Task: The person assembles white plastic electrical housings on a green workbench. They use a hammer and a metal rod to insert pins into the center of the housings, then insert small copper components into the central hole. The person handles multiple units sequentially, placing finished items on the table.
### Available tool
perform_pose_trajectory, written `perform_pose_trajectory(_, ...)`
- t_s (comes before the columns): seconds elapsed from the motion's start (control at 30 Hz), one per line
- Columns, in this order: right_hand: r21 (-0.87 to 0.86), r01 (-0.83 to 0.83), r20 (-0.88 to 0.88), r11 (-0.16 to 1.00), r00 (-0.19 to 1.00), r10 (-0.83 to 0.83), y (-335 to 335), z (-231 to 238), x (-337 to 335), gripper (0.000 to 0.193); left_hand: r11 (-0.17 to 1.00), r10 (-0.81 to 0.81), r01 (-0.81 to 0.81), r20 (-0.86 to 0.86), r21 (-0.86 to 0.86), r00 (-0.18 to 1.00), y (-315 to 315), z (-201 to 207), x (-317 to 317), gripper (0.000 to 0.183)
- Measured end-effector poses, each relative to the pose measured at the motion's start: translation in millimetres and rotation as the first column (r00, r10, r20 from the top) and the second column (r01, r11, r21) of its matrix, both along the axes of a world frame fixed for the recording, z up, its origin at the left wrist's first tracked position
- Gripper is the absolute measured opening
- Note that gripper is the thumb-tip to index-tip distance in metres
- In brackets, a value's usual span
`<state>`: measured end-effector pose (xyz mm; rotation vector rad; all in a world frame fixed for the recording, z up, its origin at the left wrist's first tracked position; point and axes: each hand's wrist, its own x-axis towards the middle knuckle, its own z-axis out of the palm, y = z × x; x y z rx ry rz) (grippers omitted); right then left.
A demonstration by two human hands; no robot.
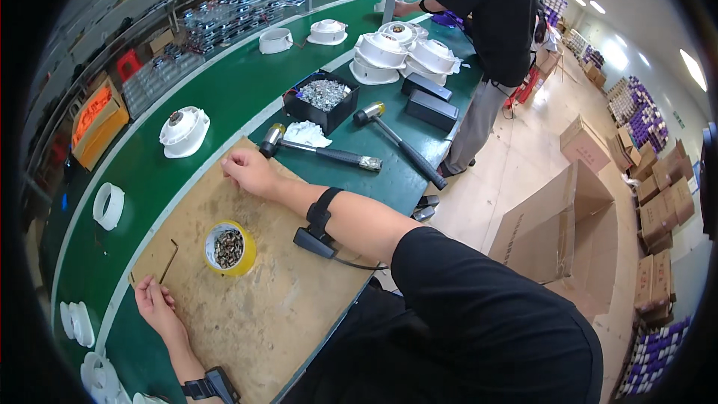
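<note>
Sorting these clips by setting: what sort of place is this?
Probably a factory assembly line: a long green conveyor belt carries white round housings, and stacked cardboard cartons fill the floor.

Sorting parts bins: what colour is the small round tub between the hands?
Yellow tub, seen in the head view.

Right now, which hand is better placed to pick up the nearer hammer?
Probably right. The right hand rests on the board's far edge, beside the nearer hammer. The left hand lies at the near-left edge.

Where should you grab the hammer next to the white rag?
Probably by the dark handle grip, coming from above. The hammer lies flat on the green table, its heavy head beside the rag, near the right hand.
</note>
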<state>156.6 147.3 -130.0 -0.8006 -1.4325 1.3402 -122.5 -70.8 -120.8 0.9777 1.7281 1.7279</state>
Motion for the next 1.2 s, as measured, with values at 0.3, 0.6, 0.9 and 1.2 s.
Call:
perform_pose_trajectory(0.3,-0.006,0.016,-0.038,1.000,0.999,-0.017,5,1,9,0.031,1.000,0.002,-0.002,0.027,-0.003,1.000,6,0,8,0.010)
perform_pose_trajectory(0.6,-0.164,-0.049,0.024,0.985,0.998,0.053,8,-7,17,0.021,1.000,0.010,-0.007,0.143,-0.023,0.990,-1,-5,-1,0.017)
perform_pose_trajectory(0.9,-0.284,-0.163,0.028,0.945,0.984,0.179,-6,20,6,0.025,0.998,-0.042,0.051,0.190,-0.044,0.981,-24,24,-1,0.019)
perform_pose_trajectory(1.2,-0.287,-0.220,0.064,0.932,0.967,0.248,33,4,20,0.022,0.936,-0.330,0.327,-0.003,-0.134,0.944,-70,69,-28,0.021)
